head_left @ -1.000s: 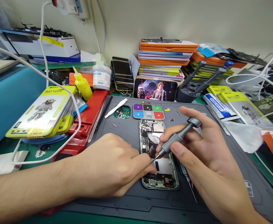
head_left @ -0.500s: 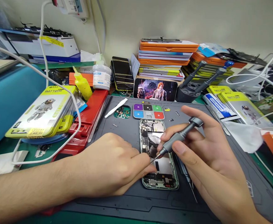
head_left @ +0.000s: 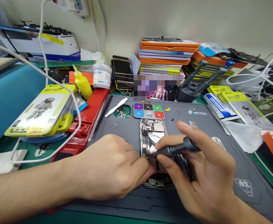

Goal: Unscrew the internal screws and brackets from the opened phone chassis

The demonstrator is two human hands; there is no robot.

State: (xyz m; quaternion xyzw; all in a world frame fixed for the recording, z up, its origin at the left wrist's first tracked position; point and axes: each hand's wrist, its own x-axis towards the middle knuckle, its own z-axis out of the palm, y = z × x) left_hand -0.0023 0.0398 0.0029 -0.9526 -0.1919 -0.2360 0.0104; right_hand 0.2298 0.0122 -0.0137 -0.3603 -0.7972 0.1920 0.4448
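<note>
An opened phone (head_left: 159,126) with its inner parts bare lies upright on the dark grey mat (head_left: 117,207). My left hand (head_left: 117,168) rests across its left edge, fingers closed together at the middle of the phone; what they pinch, if anything, is hidden. Over the phone's right side, my right hand (head_left: 203,168) grips a dark grey screwdriver (head_left: 173,150), tilted low, its tip close to my left fingertips. Part of another dark tool (head_left: 185,166) shows beneath my right hand.
Beyond the phone lie a coloured tray (head_left: 148,111), a white stick (head_left: 116,107) and small loose parts. A propped screen (head_left: 159,93) stands behind. Battery boxes (head_left: 42,109) and a red holder (head_left: 92,109) are left; a black tool holder (head_left: 188,93) stands back right.
My right hand has tipped the screwdriver lower and moved its front end over the phone's middle. The second tool is now largely covered by my right hand. My left hand has barely moved.
</note>
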